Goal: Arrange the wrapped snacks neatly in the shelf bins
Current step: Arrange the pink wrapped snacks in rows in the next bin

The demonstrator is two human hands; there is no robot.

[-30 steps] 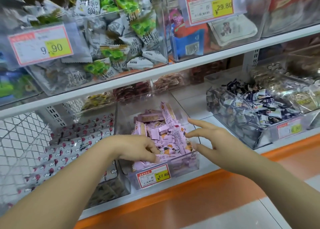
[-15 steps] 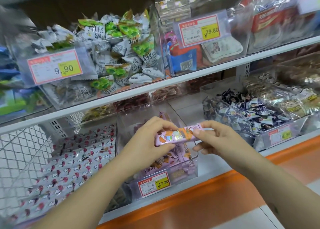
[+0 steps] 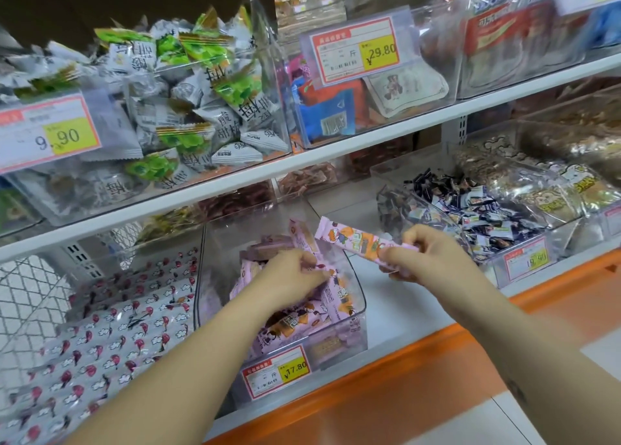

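1. The right hand (image 3: 433, 256) is pinching the near end of a pink snack bar (image 3: 356, 239) between thumb and curled fingers, just right of the frame's centre.
2. The left hand (image 3: 292, 273) is reaching into the clear bin (image 3: 362, 290) at centre. Its fingers are curling round the top packs of the pile of pink snacks (image 3: 302, 317), though blur is hiding the exact grip.
3. The bar is hanging tilted in the air, its long axis running from the right hand up and to the left. Its free end is hovering over the bin's rear right corner, near the left hand but apart from it.
4. The bin is lying below and to the left of the bar, so the right hand is probably carrying it leftward and down. The left hand is nearer the pile and seems to be clearing a slot. The bar will likely need turning to lie along its neighbours.
5. A price label (image 3: 275, 370) reading 17.80 is showing on the bin's front wall.
6. Dark wrapped candies (image 3: 470, 216) are filling the bin at the right, and red-patterned packs (image 3: 111, 327) are lying at lower left.
7. Green-and-grey packets (image 3: 188, 108) are crowding the upper shelf.
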